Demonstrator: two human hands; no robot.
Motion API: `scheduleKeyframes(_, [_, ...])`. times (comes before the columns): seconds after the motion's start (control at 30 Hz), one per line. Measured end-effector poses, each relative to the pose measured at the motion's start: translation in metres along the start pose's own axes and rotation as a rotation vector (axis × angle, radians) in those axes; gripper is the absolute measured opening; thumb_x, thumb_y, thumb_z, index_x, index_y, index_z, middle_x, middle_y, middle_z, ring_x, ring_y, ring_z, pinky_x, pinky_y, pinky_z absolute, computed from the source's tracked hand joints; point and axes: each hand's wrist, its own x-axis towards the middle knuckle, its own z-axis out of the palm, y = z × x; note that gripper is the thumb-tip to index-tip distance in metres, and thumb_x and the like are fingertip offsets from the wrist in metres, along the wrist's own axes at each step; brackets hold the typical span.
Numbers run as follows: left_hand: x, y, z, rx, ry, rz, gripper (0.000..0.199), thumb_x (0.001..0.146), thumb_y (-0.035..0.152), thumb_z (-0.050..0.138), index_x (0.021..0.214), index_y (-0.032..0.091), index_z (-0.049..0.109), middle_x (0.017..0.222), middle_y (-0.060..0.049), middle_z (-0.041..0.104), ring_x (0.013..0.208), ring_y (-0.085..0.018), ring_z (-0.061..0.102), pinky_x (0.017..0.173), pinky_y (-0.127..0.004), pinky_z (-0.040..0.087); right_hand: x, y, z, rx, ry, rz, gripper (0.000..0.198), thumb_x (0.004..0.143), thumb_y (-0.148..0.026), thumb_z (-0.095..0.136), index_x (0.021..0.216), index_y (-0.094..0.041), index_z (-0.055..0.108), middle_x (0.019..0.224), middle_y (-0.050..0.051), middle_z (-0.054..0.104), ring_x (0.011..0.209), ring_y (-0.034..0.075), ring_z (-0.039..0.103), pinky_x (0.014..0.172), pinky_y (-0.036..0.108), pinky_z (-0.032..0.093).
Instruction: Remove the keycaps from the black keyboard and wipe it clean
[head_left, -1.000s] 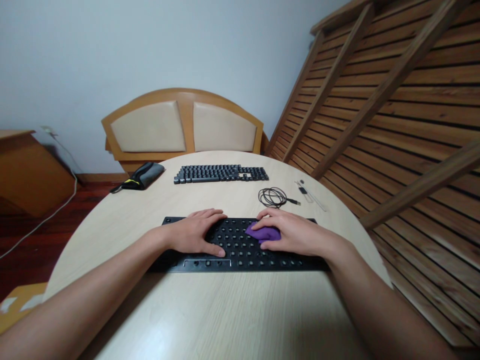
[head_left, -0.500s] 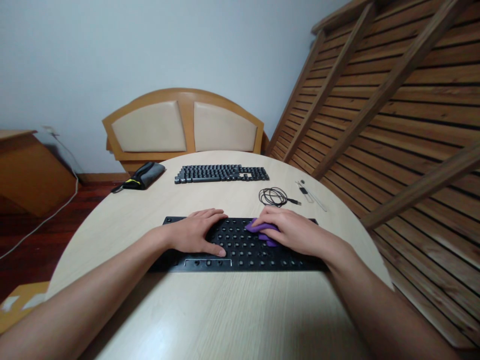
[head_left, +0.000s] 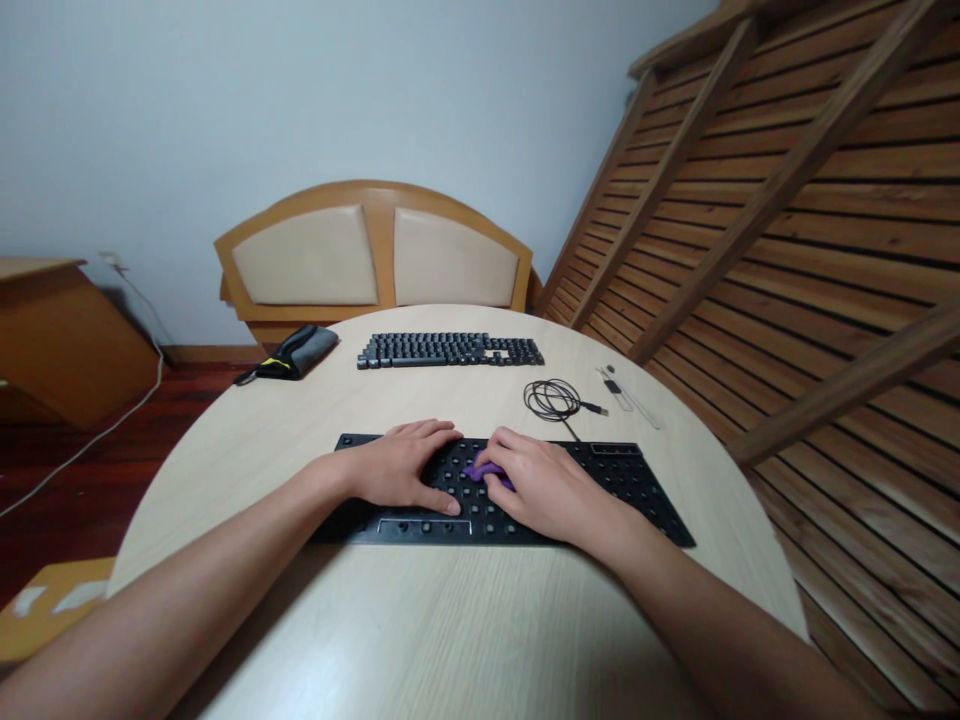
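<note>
A black keyboard (head_left: 637,485) with its keycaps off lies flat near the front of the table, bare switches showing. My left hand (head_left: 401,465) rests on its left part, fingers stretched out and thumb apart, holding nothing. Bunched under the fingers of my right hand (head_left: 536,480) is a purple cloth (head_left: 491,474), pressed against the switches around the keyboard's middle. Part of the cloth is hidden by the hand. Behind the keyboard, the removed keycaps (head_left: 442,349) stand in rows, laid out like a keyboard.
A coiled black USB cable (head_left: 553,400) lies behind the keyboard. Right of it are a wire tool (head_left: 616,390) and a thin pale stick (head_left: 641,405). A dark pouch (head_left: 300,353) sits at the round table's (head_left: 465,630) left edge. A slatted wooden panel (head_left: 825,200) leans at the right.
My right hand has slid left across the keyboard with the purple cloth, uncovering the keyboard's right end. My left hand keeps its place on the keyboard. The whole view has shifted slightly.
</note>
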Motion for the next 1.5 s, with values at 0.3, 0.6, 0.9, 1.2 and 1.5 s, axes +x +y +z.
scheduleKeyframes(0.3, [0.001, -0.001, 0.002, 0.011, 0.038, 0.036, 0.096, 0.075, 0.074, 0.065, 0.148, 0.018, 0.037, 0.157, -0.018, 0.036, 0.145, -0.035, 0.03, 0.118, -0.049, 0.024, 0.017, -0.007, 0.015, 0.185, 0.05, -0.014, 0.021, 0.099, -0.027, 0.052, 0.101, -0.02, 0.072, 0.098, 0.005, 0.067, 0.088, 0.018, 0.065, 0.078, 0.029, 0.047])
scheduleKeyframes(0.6, [0.0, -0.003, -0.001, -0.075, 0.031, 0.031, 0.102, 0.073, 0.072, 0.066, 0.149, 0.014, 0.033, 0.155, -0.021, 0.037, 0.143, -0.036, 0.034, 0.118, -0.05, 0.025, 0.024, 0.002, -0.008, 0.262, 0.151, 0.161, 0.012, 0.091, -0.026, 0.061, 0.099, -0.023, 0.07, 0.096, 0.004, 0.074, 0.088, 0.02, 0.066, 0.078, 0.031, 0.047])
scheduleKeyframes(0.9, [-0.003, -0.015, -0.011, -0.24, -0.013, 0.03, 0.089, 0.074, 0.051, 0.074, 0.146, 0.014, 0.036, 0.151, -0.018, 0.044, 0.137, -0.03, 0.045, 0.115, -0.044, 0.033, 0.016, -0.011, 0.012, 0.165, 0.066, 0.105, 0.015, 0.093, -0.025, 0.057, 0.098, -0.02, 0.071, 0.099, 0.006, 0.071, 0.089, 0.021, 0.067, 0.079, 0.032, 0.047])
scheduleKeyframes(1.2, [-0.003, -0.012, -0.011, -0.252, -0.005, 0.043, 0.084, 0.074, 0.05, 0.075, 0.143, 0.016, 0.041, 0.149, -0.016, 0.047, 0.135, -0.03, 0.046, 0.114, -0.044, 0.034, 0.009, -0.002, 0.014, 0.163, 0.125, 0.012, 0.017, 0.096, -0.023, 0.055, 0.102, -0.023, 0.071, 0.101, 0.004, 0.068, 0.089, 0.017, 0.066, 0.078, 0.029, 0.047])
scheduleKeyframes(1.5, [-0.002, -0.016, -0.013, -0.094, 0.047, 0.046, 0.084, 0.069, 0.063, 0.075, 0.133, 0.014, 0.052, 0.128, -0.016, 0.057, 0.122, -0.033, 0.052, 0.107, -0.043, 0.039, 0.003, 0.002, 0.012, 0.21, 0.216, 0.024, 0.013, 0.093, -0.021, 0.057, 0.097, -0.022, 0.069, 0.097, 0.002, 0.068, 0.086, 0.017, 0.066, 0.079, 0.029, 0.049])
